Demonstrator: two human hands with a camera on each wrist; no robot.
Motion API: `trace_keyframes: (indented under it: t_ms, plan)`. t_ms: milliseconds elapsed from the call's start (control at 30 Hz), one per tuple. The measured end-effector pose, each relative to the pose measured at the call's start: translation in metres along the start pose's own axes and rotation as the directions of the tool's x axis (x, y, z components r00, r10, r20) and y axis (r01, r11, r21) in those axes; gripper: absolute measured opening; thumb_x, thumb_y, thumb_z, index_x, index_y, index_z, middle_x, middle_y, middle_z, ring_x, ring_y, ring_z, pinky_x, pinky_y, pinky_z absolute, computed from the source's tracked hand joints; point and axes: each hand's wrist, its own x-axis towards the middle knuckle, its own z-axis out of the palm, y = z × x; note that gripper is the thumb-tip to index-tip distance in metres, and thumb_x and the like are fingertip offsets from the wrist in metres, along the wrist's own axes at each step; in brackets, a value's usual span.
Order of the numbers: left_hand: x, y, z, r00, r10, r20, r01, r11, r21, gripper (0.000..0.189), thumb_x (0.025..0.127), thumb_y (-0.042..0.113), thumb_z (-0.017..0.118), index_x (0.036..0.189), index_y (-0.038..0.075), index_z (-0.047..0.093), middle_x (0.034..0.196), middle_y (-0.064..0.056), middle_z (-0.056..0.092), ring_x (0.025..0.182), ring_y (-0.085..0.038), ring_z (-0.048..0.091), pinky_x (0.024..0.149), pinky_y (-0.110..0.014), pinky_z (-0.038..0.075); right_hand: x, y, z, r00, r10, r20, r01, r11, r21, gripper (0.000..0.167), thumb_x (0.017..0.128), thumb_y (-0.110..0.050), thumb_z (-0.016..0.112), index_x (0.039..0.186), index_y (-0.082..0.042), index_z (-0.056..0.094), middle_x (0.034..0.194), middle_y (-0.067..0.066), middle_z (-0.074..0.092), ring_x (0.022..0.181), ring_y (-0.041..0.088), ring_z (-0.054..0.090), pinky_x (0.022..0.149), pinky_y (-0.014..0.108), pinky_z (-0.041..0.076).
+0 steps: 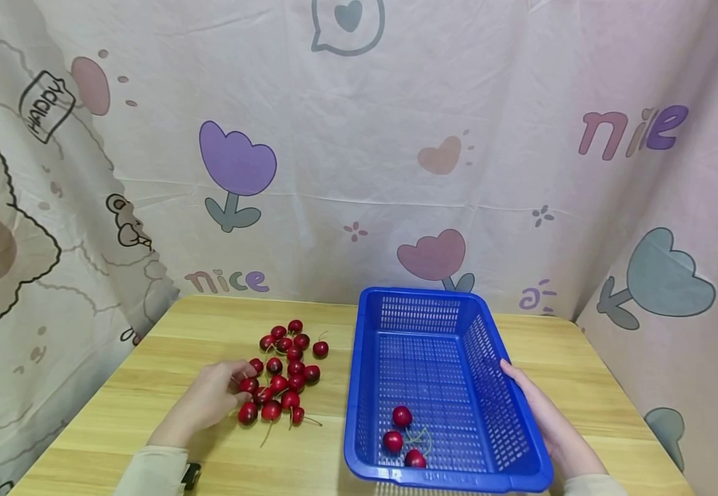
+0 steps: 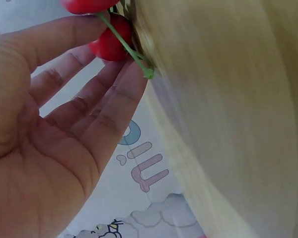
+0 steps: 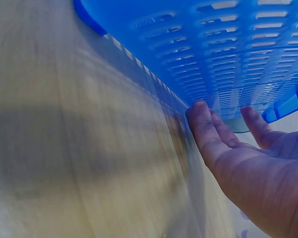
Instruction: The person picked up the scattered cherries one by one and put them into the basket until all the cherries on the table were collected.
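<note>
Three cherries (image 1: pixel 402 439) lie loose at the near end of a blue slotted basket (image 1: pixel 422 303) on a pale wooden table (image 1: pixel 167 344), while a far larger heap of cherries (image 1: pixel 284 372) waits on the bare wood just to the basket's left. The left hand (image 1: pixel 210 398) is the nearer of the two to that heap, reaching in from its near left edge; the left wrist view shows its fingers (image 2: pixel 84 99) gently curved, with a cherry and its green stem (image 2: pixel 123 44) touching the fingertips, though whether they already pinch it cannot be told. From this hand the basket lies to the right, past the heap, its long axis running away from the person. The right hand (image 1: pixel 545 413) rests flat along the basket's right outer wall, fingers straight and spread against the plastic, steadying it rather than grasping. Behind the table and along both sides of the basket's setting hangs a cartoon-printed curtain (image 1: pixel 359 151) with tulips, hearts and the word "nice".
</note>
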Motion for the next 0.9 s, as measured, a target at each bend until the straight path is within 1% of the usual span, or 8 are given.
trace_keyframes:
  t_ms: [100,300,400,533,733,900]
  plan:
    - [0.0003,0.0008,0.0008,1.0,0.009,-0.01,-0.009,1.0,0.007,0.036,0.081,-0.003,0.085,0.114,0.005,0.075,0.102,-0.004,0.076,0.09,-0.017,0.07,0.082,-0.043,0.064,0.0,-0.0007,0.0003,1.0,0.002,-0.005,-0.002,1.0,0.001,0.098,0.107,-0.076,0.025,0.171,-0.013,-0.014,0.144,0.014,0.058,0.118,0.028,0.068,0.1,0.051,0.061]
    - [0.0007,0.0012,0.002,1.0,0.009,-0.024,-0.008,1.0,0.03,0.035,0.08,-0.002,0.086,0.112,0.007,0.075,0.098,-0.002,0.075,0.087,-0.014,0.068,0.077,-0.036,0.061,0.0,-0.0013,0.0003,1.0,0.005,-0.015,-0.005,1.0,0.002,0.098,0.107,-0.076,0.025,0.171,-0.014,-0.014,0.146,0.015,0.057,0.118,0.028,0.068,0.101,0.051,0.061]
    - [0.0016,0.0009,0.0021,1.0,0.006,-0.026,-0.006,1.0,0.026,0.034,0.08,-0.003,0.086,0.111,0.007,0.075,0.097,-0.002,0.075,0.086,-0.013,0.068,0.076,-0.035,0.061,0.0002,-0.0014,-0.0001,1.0,0.001,-0.02,-0.001,1.0,-0.005,0.097,0.107,-0.076,0.025,0.171,-0.014,-0.014,0.146,0.016,0.057,0.118,0.027,0.068,0.101,0.051,0.062]
    - [0.0019,-0.0001,0.0019,1.0,-0.002,-0.022,0.002,1.0,0.014,0.034,0.08,-0.003,0.085,0.111,0.005,0.074,0.098,-0.003,0.075,0.086,-0.015,0.069,0.077,-0.036,0.062,0.0011,-0.0014,-0.0012,1.0,-0.008,-0.015,0.008,1.0,-0.02,0.097,0.107,-0.075,0.024,0.171,-0.014,-0.015,0.148,0.018,0.054,0.119,0.027,0.068,0.102,0.052,0.061]
    - [-0.0002,-0.0033,0.0017,0.999,-0.035,-0.011,0.035,0.999,0.003,0.034,0.081,-0.003,0.084,0.112,0.006,0.074,0.099,-0.004,0.075,0.088,-0.016,0.07,0.08,-0.039,0.063,0.0018,0.0003,-0.0022,1.0,-0.018,-0.005,0.018,0.999,-0.048,0.097,0.108,-0.074,0.022,0.17,-0.011,-0.017,0.158,0.029,0.042,0.121,0.029,0.066,0.104,0.055,0.06]
    - [-0.0006,-0.0047,0.0006,0.999,-0.044,-0.008,0.043,0.999,-0.022,0.037,0.081,-0.001,0.084,0.115,0.006,0.074,0.102,-0.005,0.077,0.089,-0.017,0.071,0.082,-0.042,0.064,0.0021,0.0005,-0.003,1.0,-0.022,0.0,0.022,0.998,-0.051,0.098,0.107,-0.075,0.022,0.17,-0.01,-0.017,0.155,0.028,0.045,0.121,0.029,0.067,0.104,0.055,0.06]
